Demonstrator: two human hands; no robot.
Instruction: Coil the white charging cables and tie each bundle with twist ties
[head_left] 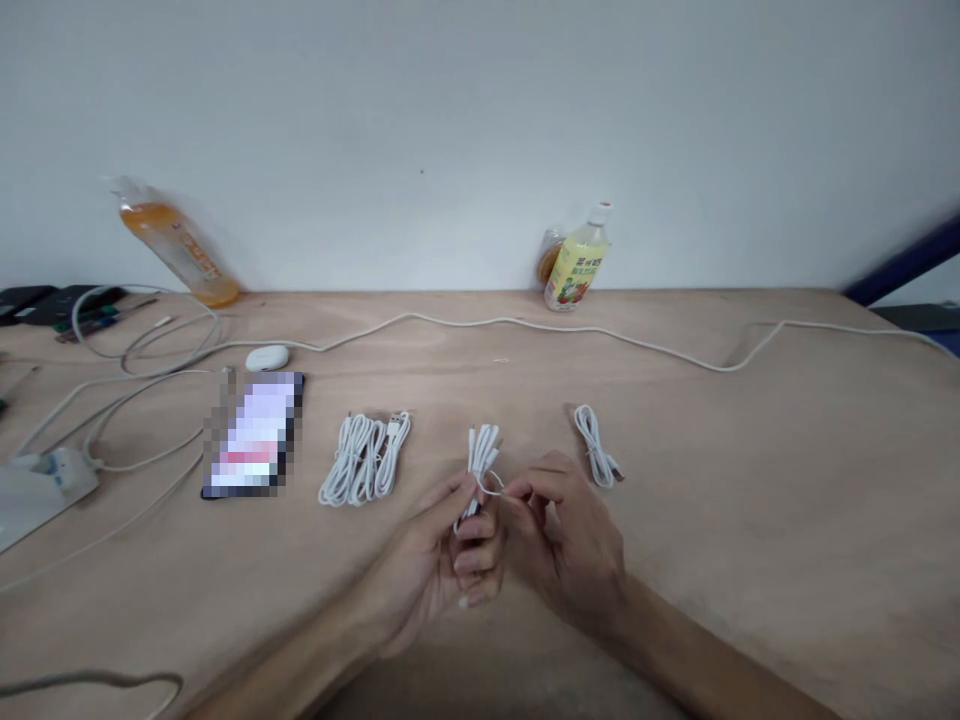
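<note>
My left hand [442,560] is closed around a folded white USB cable [484,448], whose looped end sticks up above the thumb. Thumb and forefinger of my right hand [562,530] pinch a thin white twist tie [491,486] that runs out from the middle of that bundle. On the table to the left lie several bundled white cables [364,460] side by side. A single bundled white cable [596,447] rests just beyond my right hand. The lower part of the held bundle is partly hidden by my fingers.
A phone [255,435] and a white earbud case [268,357] lie left. Long white cords [517,321] cross the table, near a power strip [56,475]. An orange drink bottle [180,245] and a yellow-labelled bottle [579,260] lean against the wall.
</note>
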